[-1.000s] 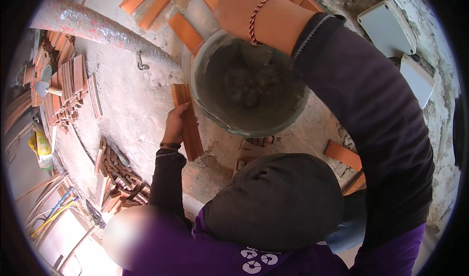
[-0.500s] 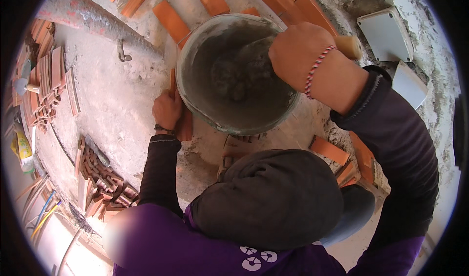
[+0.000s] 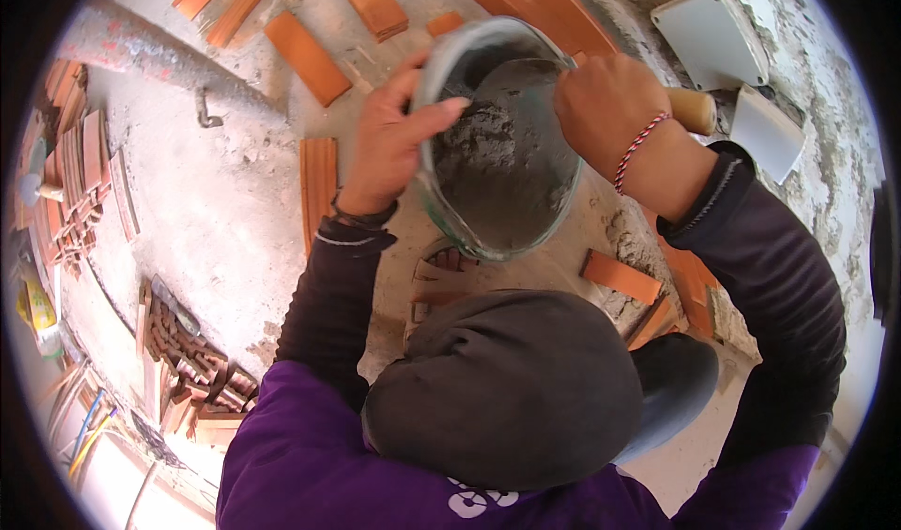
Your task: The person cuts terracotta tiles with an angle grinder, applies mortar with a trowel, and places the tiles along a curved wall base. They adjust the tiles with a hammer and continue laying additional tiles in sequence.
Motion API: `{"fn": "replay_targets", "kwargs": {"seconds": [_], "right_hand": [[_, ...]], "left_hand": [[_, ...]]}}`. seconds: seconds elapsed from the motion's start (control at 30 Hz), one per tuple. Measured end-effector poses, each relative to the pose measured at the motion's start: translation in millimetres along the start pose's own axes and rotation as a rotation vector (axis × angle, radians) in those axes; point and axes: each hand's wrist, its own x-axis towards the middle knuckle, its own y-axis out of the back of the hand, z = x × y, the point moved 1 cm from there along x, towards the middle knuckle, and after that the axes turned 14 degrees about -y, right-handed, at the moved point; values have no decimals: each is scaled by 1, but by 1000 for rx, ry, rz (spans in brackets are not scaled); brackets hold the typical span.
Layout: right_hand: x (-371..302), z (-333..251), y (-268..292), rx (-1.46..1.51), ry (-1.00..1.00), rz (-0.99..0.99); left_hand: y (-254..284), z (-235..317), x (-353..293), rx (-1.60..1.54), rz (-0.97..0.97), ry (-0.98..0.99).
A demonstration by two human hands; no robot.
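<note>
A round bucket (image 3: 472, 53) is tilted up on its side edge, its inner wall smeared grey. Wet grey mortar (image 3: 493, 136) lies inside it. My left hand (image 3: 389, 136) grips the left rim, thumb over the edge and fingers outside. In my right hand (image 3: 612, 106) is a trowel (image 3: 693, 109), closed in the fist at the bucket's right rim. Its wooden handle sticks out to the right, and the blade reaches into the bucket, coated in mortar. Just left of my left wrist, a terracotta brick strip (image 3: 319, 183) lies on the floor.
More brick strips (image 3: 308, 58) lie beyond the bucket, and another (image 3: 621, 276) lies near my right knee. Stacked strips (image 3: 202, 342) stand at the left. A metal pipe (image 3: 169, 56) crosses the upper left. Pale box covers (image 3: 710, 37) rest by the rough wall at right.
My left hand has left the brick strip beside the bucket and taken hold of the rim. The bucket has gone from level to tilted. My right hand has moved slightly right with the trowel.
</note>
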Motion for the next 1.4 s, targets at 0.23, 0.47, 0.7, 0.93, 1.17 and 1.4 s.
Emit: {"fn": "replay_targets", "kwargs": {"seconds": [0.23,0.47,0.7,0.93,1.17,1.4], "right_hand": [[-57,-7,-96,260,32,-120],[-83,14,-89,511,52,-79],[-59,4,-130,825,301,-431],[-42,25,-115,791,272,-407],[-37,30,-140,530,256,-527],[-52,29,-138,483,192,-654]], "left_hand": [[-47,-3,9,63,-98,102],[-41,-1,7,87,-174,3],[-66,-2,5,214,-358,-78],[-64,2,3,151,-279,-5],[-60,-2,5,156,-356,-45],[-73,-5,3,227,-395,-118]]}}
